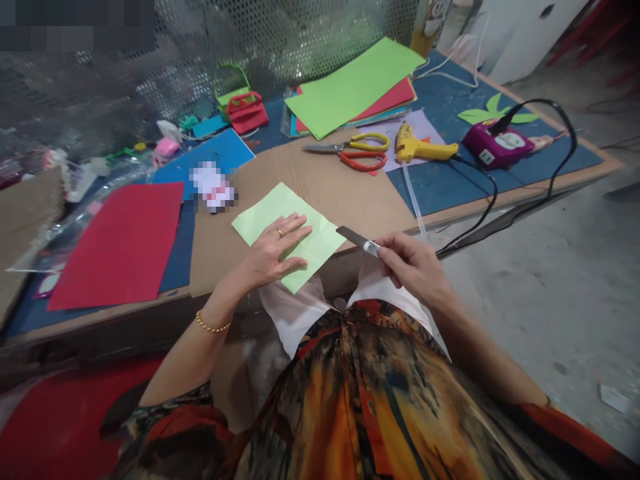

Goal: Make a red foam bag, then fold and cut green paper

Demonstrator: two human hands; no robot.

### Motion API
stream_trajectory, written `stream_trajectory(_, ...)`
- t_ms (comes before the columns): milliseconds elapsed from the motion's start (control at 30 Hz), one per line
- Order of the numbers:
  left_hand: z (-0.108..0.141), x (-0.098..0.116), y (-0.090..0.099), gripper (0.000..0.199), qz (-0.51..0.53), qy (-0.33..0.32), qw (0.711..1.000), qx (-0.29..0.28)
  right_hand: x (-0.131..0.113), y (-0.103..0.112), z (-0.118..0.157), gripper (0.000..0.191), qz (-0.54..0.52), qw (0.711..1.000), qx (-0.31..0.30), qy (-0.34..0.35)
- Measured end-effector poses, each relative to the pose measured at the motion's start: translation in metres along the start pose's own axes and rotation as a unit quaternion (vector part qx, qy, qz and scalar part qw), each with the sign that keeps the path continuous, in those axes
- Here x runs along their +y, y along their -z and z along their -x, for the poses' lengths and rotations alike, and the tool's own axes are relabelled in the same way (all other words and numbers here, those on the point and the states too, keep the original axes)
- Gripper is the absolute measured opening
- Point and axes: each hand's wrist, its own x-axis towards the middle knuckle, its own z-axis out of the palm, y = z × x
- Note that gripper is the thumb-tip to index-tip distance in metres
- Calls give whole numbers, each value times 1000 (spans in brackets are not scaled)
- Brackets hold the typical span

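Observation:
A sheet of light green paper (320, 243) lies on brown cardboard (215, 263), one corner sticking out past the table's front edge. My left hand (280, 250) rests flat on the sheet with its fingers spread. At the sheet's right corner, my right hand (407, 263) grips a utility knife (364, 243) with a white handle. Its blade is extended and points left toward that corner; whether it touches the paper I cannot tell.
Scissors (363, 152) lie behind the paper, beside a yellow glue gun (425, 147) with a cord. A purple power socket (500, 143) sits at the right. Red foam sheet (125, 247) lies left; a green sheet (355, 87) tops the stack behind.

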Motion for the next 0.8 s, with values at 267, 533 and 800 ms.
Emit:
stream_trajectory(267,0,0,0,76,-1,1,1000,-4,2,5,-5,26,-14,1000,-5,-3)
stream_trajectory(533,1,-2,-1,75,-4,-12,1000,6,2,2,-4,28,-65,998,-8,-12)
stream_trajectory(800,0,-2,-1,77,-2,2,1000,-5,1,6,-7,31,-72,994,-73,-31)
